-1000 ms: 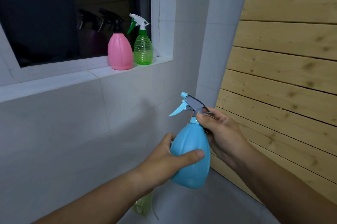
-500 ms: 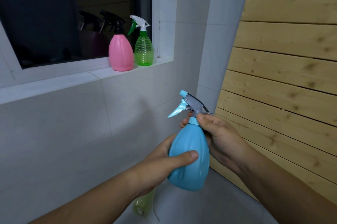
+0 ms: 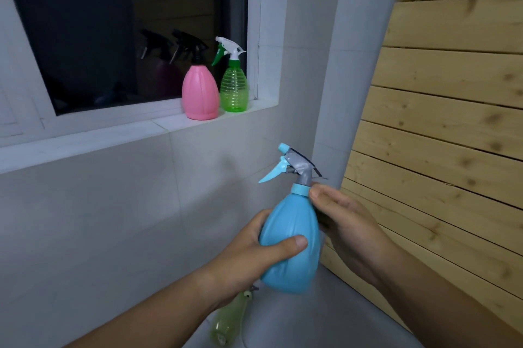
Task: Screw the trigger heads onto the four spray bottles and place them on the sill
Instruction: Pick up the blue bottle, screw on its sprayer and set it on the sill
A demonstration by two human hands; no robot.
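A blue spray bottle with a grey and blue trigger head stands upright in the air in front of me. My left hand wraps around its body from the left. My right hand holds the bottle's right side, with fingertips at the blue collar below the head. On the white sill stand a pink bottle with a black head and, to its right, a clear green bottle with a white and green head. A yellowish bottle lies below my left wrist, partly hidden.
A dark window sits behind the sill and mirrors the bottles. White tiled wall runs below the sill. A wooden slatted wall stands on the right. A grey surface lies underneath my hands.
The blue bottle has risen slightly and its head now points a little more upward. My right fingers slid from the trigger head down to the collar and the bottle's shoulder.
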